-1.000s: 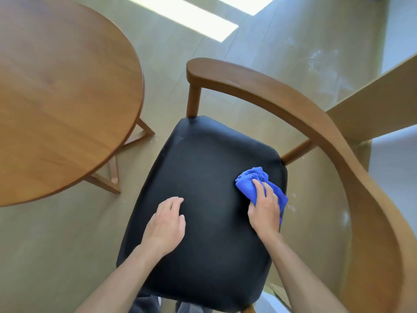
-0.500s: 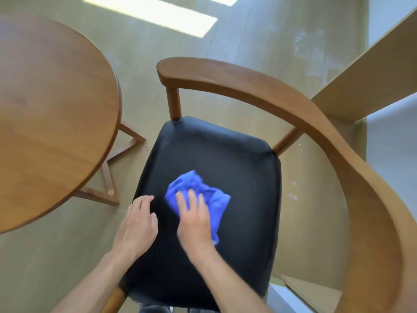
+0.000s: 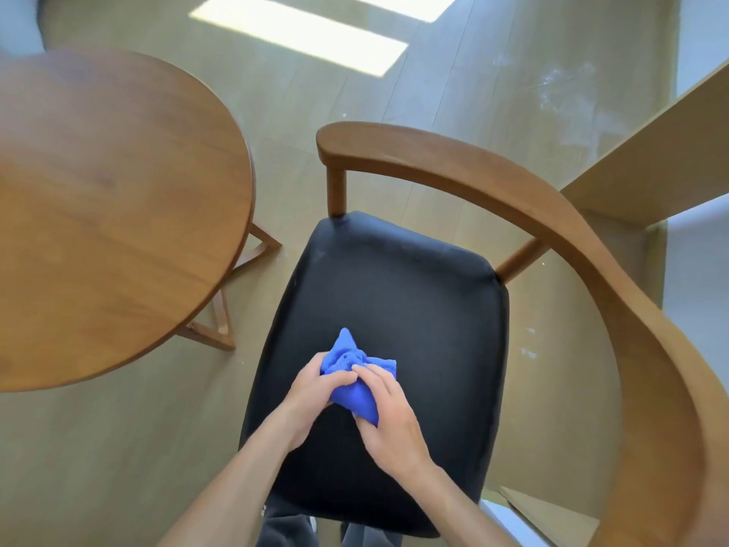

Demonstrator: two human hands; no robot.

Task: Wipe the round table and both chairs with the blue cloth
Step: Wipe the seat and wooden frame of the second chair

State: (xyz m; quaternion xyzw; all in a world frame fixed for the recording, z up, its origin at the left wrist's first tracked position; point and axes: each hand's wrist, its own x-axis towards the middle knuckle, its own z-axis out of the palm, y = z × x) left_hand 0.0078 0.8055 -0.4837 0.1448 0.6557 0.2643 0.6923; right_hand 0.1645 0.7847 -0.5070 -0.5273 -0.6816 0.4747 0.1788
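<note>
A wooden armchair with a black padded seat point(image 3: 410, 294) stands right below me, its curved wooden backrest point(image 3: 513, 191) arching round the right side. The blue cloth point(image 3: 351, 373) is bunched up over the near part of the seat. My left hand point(image 3: 311, 396) grips the cloth from the left, thumb and fingers curled on it. My right hand point(image 3: 390, 420) holds it from the right, fingers lying over the fabric. The round wooden table point(image 3: 110, 215) fills the left of the view. Only one chair is in view.
The table's wooden legs point(image 3: 221, 321) stick out beside the chair's left edge. A pale wooden board point(image 3: 662, 159) runs along the right, close behind the backrest. Wood flooring with a bright patch of sunlight point(image 3: 315, 37) lies beyond the chair.
My right hand swept the cloth from the seat's right side leftward and toward me. My left hand left the seat and now grips the cloth too, which is bunched between both hands.
</note>
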